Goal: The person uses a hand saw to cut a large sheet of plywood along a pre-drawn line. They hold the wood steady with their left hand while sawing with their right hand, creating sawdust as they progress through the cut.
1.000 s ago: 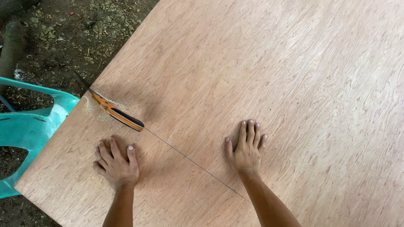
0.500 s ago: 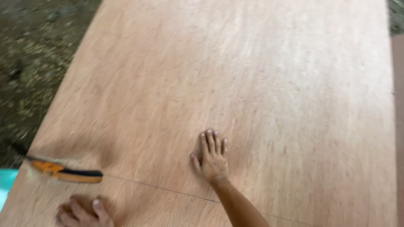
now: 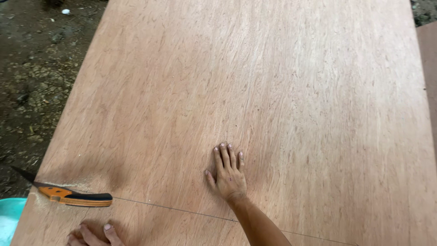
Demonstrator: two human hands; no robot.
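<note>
**Operator A:** I am reading from the fingers (image 3: 226,155) outward. The right hand (image 3: 229,175) is lying flat, fingers spread and pressing palm-down on the plywood sheet (image 3: 273,91), gripping nothing. The left hand (image 3: 91,234) is showing only at the bottom edge; its fingers look loosely curled against the sheet and are holding nothing that I can see.

**Operator B:** Where is the saw sitting?

**Operator A:** The handsaw (image 3: 73,197) is standing in its cut at the sheet's left edge, orange-and-black handle lying over the wood, blade tip poking out past the edge. It is just above the left hand, not touching it. Sawdust (image 3: 86,184) is lying around the kerf.

**Operator B:** Guidance for the cut?

**Operator A:** In my judgement: I am advising that the right palm be kept pressing just beyond the pencil line (image 3: 182,208) to damp the sheet, that strokes track that line, and that the bracing fingers stay well off it.

**Operator B:** Count?

**Operator A:** I am counting two hands, one handsaw, one marked line, one main sheet, part of a second board (image 3: 430,68) at the right, and one teal plastic chair (image 3: 10,218) corner under the left edge, over bare ground (image 3: 32,68).
</note>
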